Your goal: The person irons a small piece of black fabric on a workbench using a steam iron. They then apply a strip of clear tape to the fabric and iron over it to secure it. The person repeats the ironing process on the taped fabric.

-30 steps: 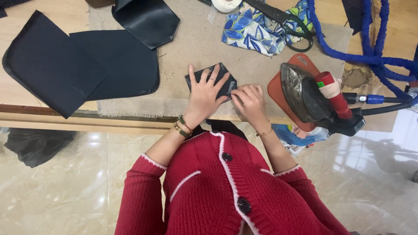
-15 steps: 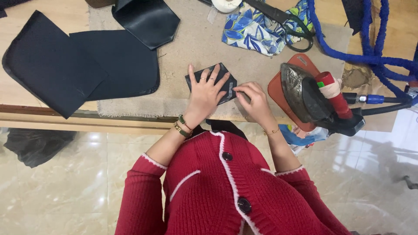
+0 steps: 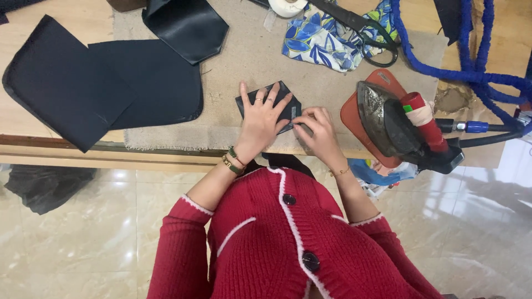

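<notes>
A small dark folded piece of leather-like material (image 3: 284, 95) lies on the beige felt pad (image 3: 244, 61) at the table's front edge. My left hand (image 3: 260, 119) lies flat on it with fingers spread, pressing it down. My right hand (image 3: 317, 128) pinches the piece's right-hand corner with curled fingers. Both sleeves are red knit.
Right of my hands a metal iron (image 3: 390, 122) rests on a red mat, its blue cord (image 3: 443, 66) looping away. Large black panels (image 3: 72, 88) lie at the left, another (image 3: 188, 25) at the top. Scissors (image 3: 366, 33) lie on blue floral fabric (image 3: 321, 41).
My right hand has shifted slightly left, closer to the dark piece's corner. The left hand stays pressed flat on it.
</notes>
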